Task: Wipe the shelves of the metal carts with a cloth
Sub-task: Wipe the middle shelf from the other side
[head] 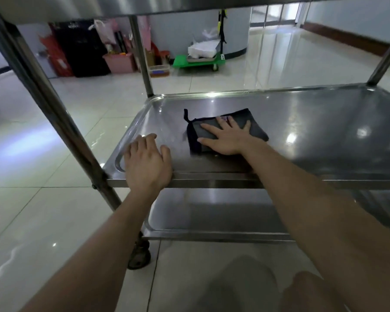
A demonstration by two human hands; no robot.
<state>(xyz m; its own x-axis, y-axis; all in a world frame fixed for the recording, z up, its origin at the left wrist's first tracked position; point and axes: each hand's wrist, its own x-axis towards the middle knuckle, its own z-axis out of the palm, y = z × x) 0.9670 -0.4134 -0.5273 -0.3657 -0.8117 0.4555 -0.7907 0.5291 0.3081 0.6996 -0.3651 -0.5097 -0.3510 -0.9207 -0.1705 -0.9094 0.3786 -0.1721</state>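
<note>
Here, right hand (225,138) presses flat-fingered on dark cloth (258,132) (partly covered); left hand (146,163), fingers relaxed, rests on middle shelf (324,131) rim.

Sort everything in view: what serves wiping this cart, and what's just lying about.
For the job: cloth, pressed flat by the right hand; middle shelf, with the left hand resting on its front edge; lower shelf.
Lying about: green trolley; pink bin.

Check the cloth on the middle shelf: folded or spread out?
Folded: the cloth lies as a compact thick rectangle, layered at its left edge, under the flat right hand.
</note>
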